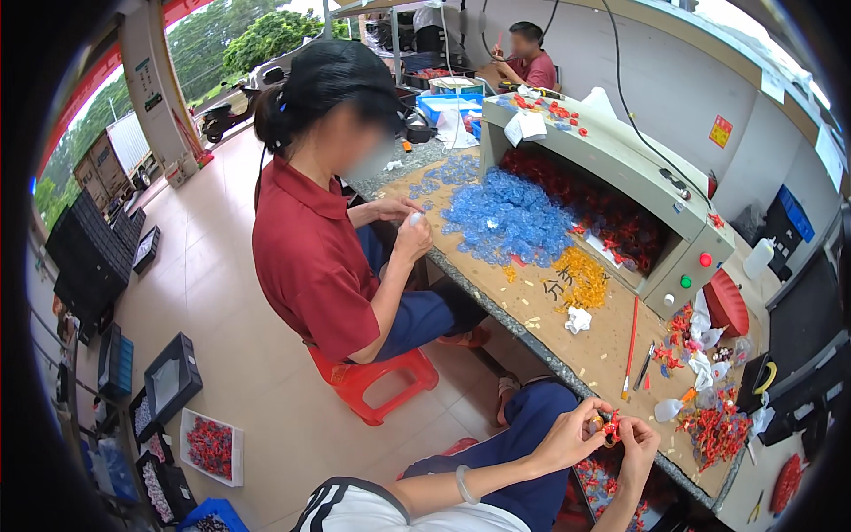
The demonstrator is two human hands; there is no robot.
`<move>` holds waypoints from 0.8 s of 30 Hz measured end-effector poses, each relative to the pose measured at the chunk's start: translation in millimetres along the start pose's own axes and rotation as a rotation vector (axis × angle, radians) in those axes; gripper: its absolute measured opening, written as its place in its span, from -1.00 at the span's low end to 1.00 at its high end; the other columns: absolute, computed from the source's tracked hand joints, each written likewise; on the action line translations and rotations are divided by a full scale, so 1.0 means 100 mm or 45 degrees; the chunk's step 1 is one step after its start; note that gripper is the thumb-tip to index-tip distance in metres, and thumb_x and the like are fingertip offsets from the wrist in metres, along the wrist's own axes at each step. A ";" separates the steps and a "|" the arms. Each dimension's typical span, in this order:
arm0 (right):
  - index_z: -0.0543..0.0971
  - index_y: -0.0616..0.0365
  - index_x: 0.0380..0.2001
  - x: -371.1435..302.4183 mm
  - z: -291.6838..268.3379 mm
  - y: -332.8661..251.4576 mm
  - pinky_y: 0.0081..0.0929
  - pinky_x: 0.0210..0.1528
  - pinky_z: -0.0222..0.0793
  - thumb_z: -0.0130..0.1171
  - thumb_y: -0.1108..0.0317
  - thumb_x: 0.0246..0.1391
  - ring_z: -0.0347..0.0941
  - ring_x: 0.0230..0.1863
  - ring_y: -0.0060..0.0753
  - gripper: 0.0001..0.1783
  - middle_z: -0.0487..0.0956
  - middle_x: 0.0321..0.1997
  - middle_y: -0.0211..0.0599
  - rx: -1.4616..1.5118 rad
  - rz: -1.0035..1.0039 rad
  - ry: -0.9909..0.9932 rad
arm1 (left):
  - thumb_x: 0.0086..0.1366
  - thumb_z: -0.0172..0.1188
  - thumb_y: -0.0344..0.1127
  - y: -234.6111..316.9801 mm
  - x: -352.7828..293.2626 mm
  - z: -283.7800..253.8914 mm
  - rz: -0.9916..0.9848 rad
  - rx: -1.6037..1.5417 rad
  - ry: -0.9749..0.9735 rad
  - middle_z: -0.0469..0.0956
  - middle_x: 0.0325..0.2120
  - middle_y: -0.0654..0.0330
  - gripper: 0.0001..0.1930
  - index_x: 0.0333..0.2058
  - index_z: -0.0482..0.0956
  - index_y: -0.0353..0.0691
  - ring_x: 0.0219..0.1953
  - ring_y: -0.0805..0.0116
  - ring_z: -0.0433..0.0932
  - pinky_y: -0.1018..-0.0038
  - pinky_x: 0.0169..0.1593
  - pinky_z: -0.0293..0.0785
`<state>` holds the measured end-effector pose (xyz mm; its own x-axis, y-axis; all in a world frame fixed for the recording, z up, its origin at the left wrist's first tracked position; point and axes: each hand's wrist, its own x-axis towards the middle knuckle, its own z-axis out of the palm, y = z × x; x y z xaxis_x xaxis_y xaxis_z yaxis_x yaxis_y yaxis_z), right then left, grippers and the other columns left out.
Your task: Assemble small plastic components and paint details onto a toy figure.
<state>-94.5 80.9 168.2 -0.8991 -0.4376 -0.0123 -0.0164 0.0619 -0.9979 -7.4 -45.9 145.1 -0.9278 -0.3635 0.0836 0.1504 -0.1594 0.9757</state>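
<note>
Near the table's front edge, my left hand (568,436) and my right hand (637,445) meet around a small red plastic piece (612,429). Fingers of both hands are closed on it, and a bit of yellow shows beside it. Its exact kind is too small to make out. Below my hands, more red pieces (596,479) lie in a container by my lap. On the table to the right is a heap of red star-like plastic parts (716,434). A long red-handled brush (630,350) and a dark slim tool (644,364) lie beyond my hands.
A co-worker (310,239) in a dark red shirt sits at left on a red stool (381,381), holding something white. Blue clear pieces (505,213) and yellow pieces (581,279) cover the table before a grey machine (612,164). Crates (171,381) stand on the floor.
</note>
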 end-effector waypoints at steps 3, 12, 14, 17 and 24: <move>0.61 0.37 -0.38 -0.03 0.10 0.02 -0.69 -0.35 0.31 0.19 0.41 0.13 0.42 -0.45 -0.66 -0.82 0.57 -0.46 -0.40 -0.033 -0.009 -0.047 | 0.18 0.10 -0.57 0.02 -0.09 -0.09 -0.007 0.014 0.044 0.53 -0.37 0.22 -0.63 -0.01 0.34 -0.34 -0.33 0.57 0.52 0.56 -0.29 0.47; 0.58 0.36 -0.19 -0.02 0.44 -0.17 -0.54 -0.19 0.49 0.16 0.35 0.21 0.54 -0.25 -0.42 -0.75 0.61 -0.26 -0.20 -0.104 0.002 -0.420 | 0.15 0.18 -0.43 0.41 -0.51 -0.37 0.406 0.252 0.446 0.41 -0.71 0.07 -0.65 -0.11 0.29 -0.23 -0.64 0.13 0.44 0.30 -0.52 0.24; 0.59 0.36 -0.24 0.03 0.65 -0.17 -0.59 -0.25 0.46 0.17 0.35 0.20 0.52 -0.32 -0.49 -0.76 0.61 -0.32 -0.23 -0.126 -0.056 -0.579 | 0.16 0.20 -0.42 0.43 -0.68 -0.51 0.454 0.265 0.607 0.44 -0.66 0.05 -0.67 -0.13 0.30 -0.24 -0.59 0.12 0.48 0.31 -0.48 0.31; 0.61 0.36 -0.31 -0.03 1.04 -0.35 -0.67 -0.33 0.38 0.19 0.34 0.19 0.47 -0.39 -0.59 -0.77 0.61 -0.41 -0.30 -0.313 -0.163 -0.764 | 0.17 0.23 -0.40 0.47 -0.80 -0.69 0.508 0.273 0.768 0.47 -0.62 0.07 -0.69 -0.16 0.32 -0.24 -0.56 0.15 0.53 0.34 -0.41 0.38; 0.56 0.32 -0.48 -0.05 1.08 -0.32 -0.63 -0.34 0.31 0.16 0.39 0.20 0.40 -0.43 -0.57 -0.78 0.56 -0.47 -0.33 -0.179 -0.212 -0.738 | 0.13 0.22 -0.45 0.49 -0.82 -0.74 0.510 0.262 0.773 0.46 -0.67 0.10 -0.68 -0.17 0.31 -0.26 -0.61 0.22 0.51 0.35 -0.49 0.32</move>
<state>-42.7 -15.8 193.5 -0.4963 -0.8653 0.0711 -0.2287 0.0513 -0.9721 101.7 -91.9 170.5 -0.4556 -0.8090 0.3714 0.3147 0.2439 0.9173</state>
